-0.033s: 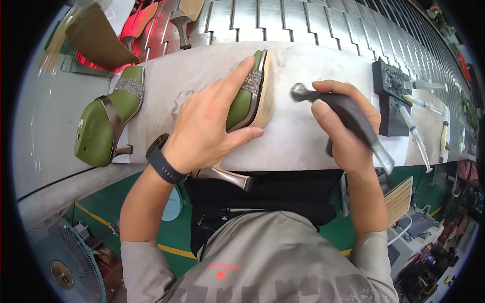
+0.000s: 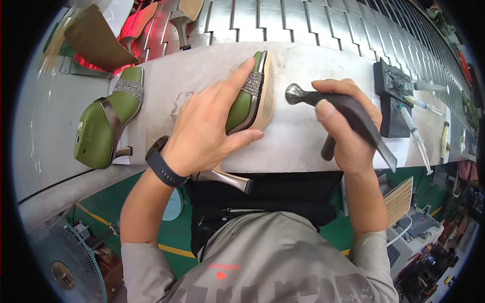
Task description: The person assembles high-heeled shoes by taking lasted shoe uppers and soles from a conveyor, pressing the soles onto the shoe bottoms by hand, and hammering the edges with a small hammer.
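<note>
Pale bench: left fingers clamp the shoe beneath them, right fingers grip a hammer.

Took shoe on bench as dial centre, toe toward twelve, heel past the bench's near edge at six. Found left hand over it, reaching in from eight. Noted hammer in right hand at three, above bench, near shoe but apart, round face between nine and ten, thin end between four and five. Logged block farther out at three, with syringes against its outer side. Placed second shoe at nine, beyond left hand. Traced conveyor behind bench across twelve, with heeled sole on it at eleven. Sighted fan lower down, between seven and eight.
</note>
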A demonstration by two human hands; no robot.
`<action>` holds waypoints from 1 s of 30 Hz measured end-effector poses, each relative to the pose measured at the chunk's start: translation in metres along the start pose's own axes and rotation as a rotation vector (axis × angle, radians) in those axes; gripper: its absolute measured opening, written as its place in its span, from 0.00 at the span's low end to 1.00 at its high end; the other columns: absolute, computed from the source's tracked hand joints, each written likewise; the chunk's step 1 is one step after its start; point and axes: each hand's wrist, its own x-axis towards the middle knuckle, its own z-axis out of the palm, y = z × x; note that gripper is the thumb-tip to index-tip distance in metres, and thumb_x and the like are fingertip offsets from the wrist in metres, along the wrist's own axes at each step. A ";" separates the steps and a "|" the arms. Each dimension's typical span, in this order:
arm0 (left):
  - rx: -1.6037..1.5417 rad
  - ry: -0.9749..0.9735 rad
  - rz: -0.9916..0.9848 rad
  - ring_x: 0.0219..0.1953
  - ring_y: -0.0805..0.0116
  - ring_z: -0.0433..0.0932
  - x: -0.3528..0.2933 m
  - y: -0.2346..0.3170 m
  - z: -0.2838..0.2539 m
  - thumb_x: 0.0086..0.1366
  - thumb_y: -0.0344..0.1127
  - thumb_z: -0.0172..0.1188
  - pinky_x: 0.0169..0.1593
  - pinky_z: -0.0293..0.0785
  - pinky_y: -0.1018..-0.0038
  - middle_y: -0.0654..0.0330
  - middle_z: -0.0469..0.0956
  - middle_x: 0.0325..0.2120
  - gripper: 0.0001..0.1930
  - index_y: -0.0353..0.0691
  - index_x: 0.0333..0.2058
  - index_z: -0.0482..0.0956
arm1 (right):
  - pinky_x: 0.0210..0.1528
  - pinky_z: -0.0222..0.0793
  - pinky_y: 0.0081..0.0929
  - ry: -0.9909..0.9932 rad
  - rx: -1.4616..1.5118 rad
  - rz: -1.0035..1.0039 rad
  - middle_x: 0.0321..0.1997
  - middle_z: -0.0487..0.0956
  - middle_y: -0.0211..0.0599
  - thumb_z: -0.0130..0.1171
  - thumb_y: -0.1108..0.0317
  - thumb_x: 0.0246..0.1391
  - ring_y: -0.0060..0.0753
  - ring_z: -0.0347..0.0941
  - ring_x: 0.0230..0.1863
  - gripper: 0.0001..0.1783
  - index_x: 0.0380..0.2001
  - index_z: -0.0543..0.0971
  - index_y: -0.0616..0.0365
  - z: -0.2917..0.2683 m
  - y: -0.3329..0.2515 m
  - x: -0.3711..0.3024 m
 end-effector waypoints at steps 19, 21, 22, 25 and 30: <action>0.059 -0.035 0.022 0.40 0.48 0.76 0.005 -0.003 -0.003 0.44 0.34 0.80 0.46 0.71 0.57 0.50 0.76 0.40 0.60 0.35 0.75 0.56 | 0.43 0.76 0.17 -0.233 0.111 0.074 0.41 0.87 0.38 0.66 0.77 0.59 0.16 0.81 0.39 0.13 0.47 0.83 0.67 0.016 -0.014 0.038; 0.064 -0.032 0.065 0.40 0.49 0.76 0.004 -0.002 -0.004 0.44 0.35 0.81 0.45 0.71 0.58 0.51 0.76 0.40 0.60 0.36 0.75 0.56 | 0.44 0.76 0.19 -0.260 0.076 0.111 0.41 0.87 0.40 0.66 0.76 0.58 0.20 0.81 0.40 0.13 0.46 0.83 0.68 0.015 -0.021 0.044; 0.056 -0.028 0.057 0.40 0.49 0.76 0.004 -0.002 -0.005 0.44 0.35 0.81 0.45 0.71 0.58 0.51 0.76 0.40 0.60 0.36 0.75 0.56 | 0.46 0.76 0.21 -0.287 0.039 0.126 0.42 0.87 0.43 0.66 0.75 0.57 0.22 0.82 0.41 0.14 0.46 0.82 0.69 0.013 -0.026 0.051; 0.061 -0.058 0.042 0.40 0.50 0.76 0.004 -0.004 -0.008 0.44 0.35 0.81 0.45 0.70 0.58 0.51 0.76 0.41 0.61 0.37 0.75 0.56 | 0.54 0.77 0.29 -0.330 -0.062 0.190 0.44 0.87 0.51 0.65 0.70 0.55 0.34 0.84 0.46 0.15 0.43 0.82 0.71 0.016 -0.036 0.069; 0.061 -0.057 0.049 0.41 0.50 0.75 0.004 -0.004 -0.006 0.45 0.37 0.80 0.45 0.70 0.59 0.51 0.75 0.42 0.60 0.37 0.75 0.56 | 0.44 0.76 0.21 -0.225 -0.042 0.079 0.38 0.88 0.37 0.66 0.71 0.59 0.20 0.81 0.38 0.11 0.42 0.84 0.68 0.021 -0.019 0.092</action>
